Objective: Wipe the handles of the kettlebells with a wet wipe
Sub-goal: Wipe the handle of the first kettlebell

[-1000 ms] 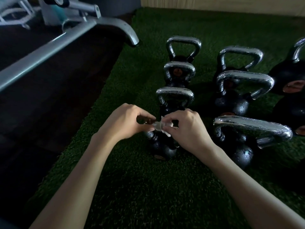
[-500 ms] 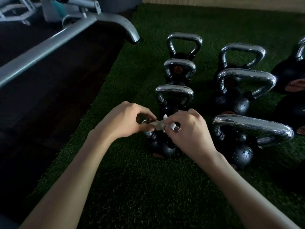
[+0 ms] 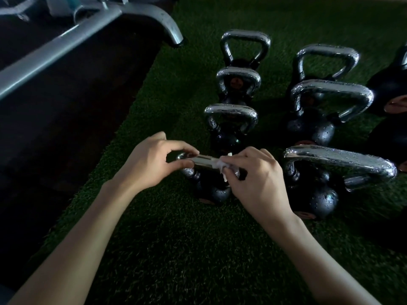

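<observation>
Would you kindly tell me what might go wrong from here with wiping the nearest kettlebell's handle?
The wet wipe is a small crumpled wad pinched by the right hand; it might slip out.
The left hand grips the left end of the handle, so that stretch could go unwiped.
The neighbouring kettlebell stands close beside the right hand; knuckles may knock its droplet-beaded handle.

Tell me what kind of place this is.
Most likely a gym or fitness studio. Rows of black kettlebells with chrome handles stand on green artificial turf, and the grey metal frame of an exercise machine sits at the upper left.
</observation>
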The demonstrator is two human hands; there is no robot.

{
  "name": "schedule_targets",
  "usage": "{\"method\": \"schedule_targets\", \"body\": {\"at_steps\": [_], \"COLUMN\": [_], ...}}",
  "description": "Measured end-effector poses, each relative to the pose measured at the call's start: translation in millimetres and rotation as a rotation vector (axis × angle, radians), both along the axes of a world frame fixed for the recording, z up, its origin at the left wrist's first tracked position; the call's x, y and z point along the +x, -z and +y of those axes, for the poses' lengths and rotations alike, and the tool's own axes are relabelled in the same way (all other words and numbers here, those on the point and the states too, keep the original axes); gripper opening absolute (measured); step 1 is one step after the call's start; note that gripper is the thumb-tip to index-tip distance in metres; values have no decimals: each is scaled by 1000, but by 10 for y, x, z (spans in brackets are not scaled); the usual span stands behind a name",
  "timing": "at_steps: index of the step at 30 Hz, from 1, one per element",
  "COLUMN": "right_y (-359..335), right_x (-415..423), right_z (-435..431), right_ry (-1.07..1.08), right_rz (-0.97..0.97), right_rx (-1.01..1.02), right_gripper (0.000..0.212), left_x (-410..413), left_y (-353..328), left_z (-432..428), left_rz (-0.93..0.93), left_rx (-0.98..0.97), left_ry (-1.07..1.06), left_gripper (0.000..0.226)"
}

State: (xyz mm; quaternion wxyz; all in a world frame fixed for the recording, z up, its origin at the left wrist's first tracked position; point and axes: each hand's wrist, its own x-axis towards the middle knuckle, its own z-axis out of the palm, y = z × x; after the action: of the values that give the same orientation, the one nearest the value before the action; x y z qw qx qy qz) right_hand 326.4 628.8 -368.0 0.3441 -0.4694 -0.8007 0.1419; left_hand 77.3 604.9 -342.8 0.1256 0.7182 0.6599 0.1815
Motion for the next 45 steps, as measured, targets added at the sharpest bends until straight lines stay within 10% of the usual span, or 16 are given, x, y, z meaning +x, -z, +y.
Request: {"method": "schedule_targets", "body": {"at_steps": [19, 33, 40, 45], "right_y": [400, 478, -117, -188], "right_x": [-171, -104, 172, 286], "right_z": [-66, -24, -47, -125], "right_ry": [-7, 103, 18, 4], "right_rz": [353, 410, 820, 986], "right_rx": [0, -318, -606, -884], "right_gripper": [24, 24, 27, 31], "left_x": [-395, -337, 46, 260], "left_y": [184, 200, 8, -134], "left_z": [-189, -183, -13, 17], "left_rz": [-132, -143, 148, -42], "left_rx": [51, 74, 189, 47], "left_ry": [-63, -97, 112, 108], "left_gripper": [37, 36, 34, 38]}}
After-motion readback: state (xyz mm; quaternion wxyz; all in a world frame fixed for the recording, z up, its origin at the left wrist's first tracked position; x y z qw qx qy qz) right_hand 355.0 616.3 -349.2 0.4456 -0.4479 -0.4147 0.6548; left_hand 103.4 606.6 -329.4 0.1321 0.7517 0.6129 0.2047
